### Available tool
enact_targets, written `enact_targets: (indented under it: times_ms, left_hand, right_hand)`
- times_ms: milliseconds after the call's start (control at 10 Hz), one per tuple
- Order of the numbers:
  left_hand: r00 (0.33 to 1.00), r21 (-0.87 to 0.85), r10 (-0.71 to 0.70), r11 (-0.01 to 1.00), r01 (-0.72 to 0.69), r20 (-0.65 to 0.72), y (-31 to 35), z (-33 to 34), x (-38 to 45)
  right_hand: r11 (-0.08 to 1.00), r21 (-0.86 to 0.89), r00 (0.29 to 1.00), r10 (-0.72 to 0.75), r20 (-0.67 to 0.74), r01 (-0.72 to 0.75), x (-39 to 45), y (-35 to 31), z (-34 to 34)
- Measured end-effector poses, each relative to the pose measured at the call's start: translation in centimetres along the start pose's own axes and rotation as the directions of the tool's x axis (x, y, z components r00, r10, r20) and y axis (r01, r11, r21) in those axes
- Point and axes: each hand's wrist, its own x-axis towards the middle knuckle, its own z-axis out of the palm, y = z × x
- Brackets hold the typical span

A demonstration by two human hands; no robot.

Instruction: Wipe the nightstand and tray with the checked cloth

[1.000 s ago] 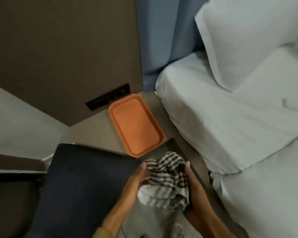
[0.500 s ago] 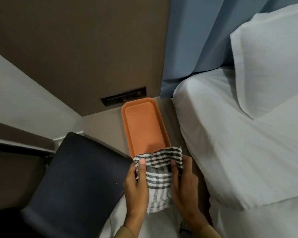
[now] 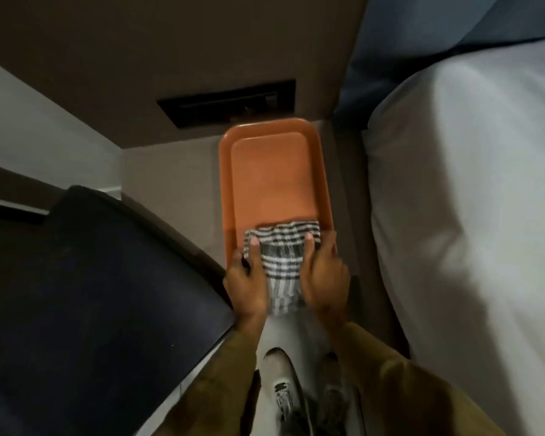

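An orange rectangular tray lies lengthwise on the brown nightstand, close to the bed. The black-and-white checked cloth is folded over the tray's near end and hangs off its front edge. My left hand grips the cloth's left side, thumb on top. On the cloth's right side my right hand holds it the same way. Both hands press the cloth onto the tray's near rim.
A white bed with a pillow borders the nightstand on the right. A dark chair seat stands at the left. A black socket panel sits in the brown wall behind the tray. My shoes show below.
The cloth went from bunched between my hands, below the tray, to spread flat over the tray's near end. Both hands moved forward onto the tray, and the view came closer.
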Motion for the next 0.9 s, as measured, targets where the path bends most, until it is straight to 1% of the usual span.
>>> enact_targets:
  times_ms: [100,200,300,400,500,600,700,800,900]
  left_hand:
    - [0.993,0.068,0.055,0.996,-0.062,0.106,-1.3,0.7,2.6]
    - [0.969,0.246,0.154,0.948,-0.200,0.194,-1.6,0.7,3.1]
    - [0.930,0.500,0.209,0.796,-0.341,0.303,-1.3,0.8,3.0]
    - [0.881,0.715,0.110,0.542,-0.441,0.460,-1.3,1.1,3.0]
    - [0.872,0.820,0.037,0.323,-0.472,0.488,-1.2,1.2,3.3]
    - [0.878,0.832,0.003,0.318,-0.455,0.479,-0.1,0.5,3.7]
    - [0.874,0.828,0.050,0.297,-0.476,0.484,1.9,-0.2,2.7]
    - [0.859,0.794,0.216,0.328,-0.512,0.464,6.7,-1.6,1.3]
    - [0.742,0.721,0.546,0.321,-0.614,0.389,14.4,-4.1,-0.6]
  right_hand:
    - [0.990,0.084,0.990,-0.117,0.084,0.110,2.1,1.5,1.7]
    - [0.974,-0.003,0.956,-0.220,0.194,0.225,2.7,2.5,1.9]
    - [0.968,-0.064,0.945,-0.221,0.242,0.243,2.8,2.2,1.5]
    - [0.905,-0.251,0.912,-0.255,0.322,0.342,2.8,2.6,1.7]
    - [0.853,-0.388,0.912,-0.215,0.350,0.350,2.8,2.8,2.2]
    - [0.868,-0.425,0.940,-0.119,0.321,0.255,2.7,1.3,1.2]
    - [0.879,-0.402,0.948,-0.148,0.281,0.256,0.5,-0.9,-1.4]
    - [0.890,-0.302,0.929,-0.268,0.256,0.341,-2.2,-3.9,-6.1]
    - [0.826,-0.289,0.875,-0.452,0.173,0.483,-7.8,-5.8,-12.9]
